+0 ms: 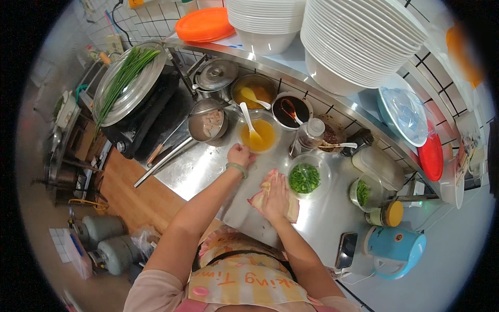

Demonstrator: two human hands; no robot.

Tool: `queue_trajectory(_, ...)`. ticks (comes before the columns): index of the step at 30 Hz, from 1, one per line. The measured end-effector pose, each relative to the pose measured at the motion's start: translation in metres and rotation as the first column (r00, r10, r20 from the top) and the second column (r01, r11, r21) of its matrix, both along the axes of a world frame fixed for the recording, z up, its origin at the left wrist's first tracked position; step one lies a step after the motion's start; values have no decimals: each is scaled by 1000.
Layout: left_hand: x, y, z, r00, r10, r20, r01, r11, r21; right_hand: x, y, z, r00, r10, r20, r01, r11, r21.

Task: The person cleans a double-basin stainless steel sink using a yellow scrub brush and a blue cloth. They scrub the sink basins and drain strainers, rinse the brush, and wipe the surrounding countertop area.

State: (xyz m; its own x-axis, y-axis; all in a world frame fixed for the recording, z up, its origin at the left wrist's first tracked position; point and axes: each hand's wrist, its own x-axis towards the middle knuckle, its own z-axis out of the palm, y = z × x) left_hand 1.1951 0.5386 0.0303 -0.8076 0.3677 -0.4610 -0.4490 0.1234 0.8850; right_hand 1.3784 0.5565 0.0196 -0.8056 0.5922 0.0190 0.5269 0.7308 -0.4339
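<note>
My left hand (238,156), with a pale green bangle at the wrist, is curled at the near side of a clear bowl (275,124). The fingertips are partly hidden, so I cannot tell whether they grip its rim. Yellow liquid (262,143) fills part of that bowl, and a white spoon (248,117) leans in it. Under my right palm a pink-edged cream cloth (255,201) is held against the steel worktop (241,212). Just right of my right hand (276,199) stands a clear bowl of chopped green herbs (304,178).
A long-handled pan (210,126) with meat pieces juts over the worktop's left edge. Behind are a bowl of dark sauce (286,107) and a bottle (307,138). A phone (346,249) and blue kettle (393,247) sit right. White bowl stacks (351,46) stand on the shelf above.
</note>
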Motion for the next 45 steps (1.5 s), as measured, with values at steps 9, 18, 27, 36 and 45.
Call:
queue_trajectory(9, -7, -29, 6, 998, -48, 33, 44, 990, 131, 52, 40, -6, 954, -275, -116, 288, 950, 122)
queue_trajectory(18, 14, -112, 40, 980, -182, 77, 179, 982, 53, 5, 25, 2, 989, 146, -15, -146, 989, 3)
queue_trajectory(27, 34, -208, 92, 985, -139, 98, 132, 988, 79, -121, 41, -12, 933, -209, -294, 233, 971, 46)
queue_trajectory(36, 44, -267, 100, 987, -7, 162, 10, 1000, -22, -179, 69, -27, 880, 164, -445, -187, 982, -9)
queue_trajectory(45, 41, -297, 99, 986, 86, 145, -85, 996, -16, -154, 15, -35, 748, -89, -658, -478, 616, -627)
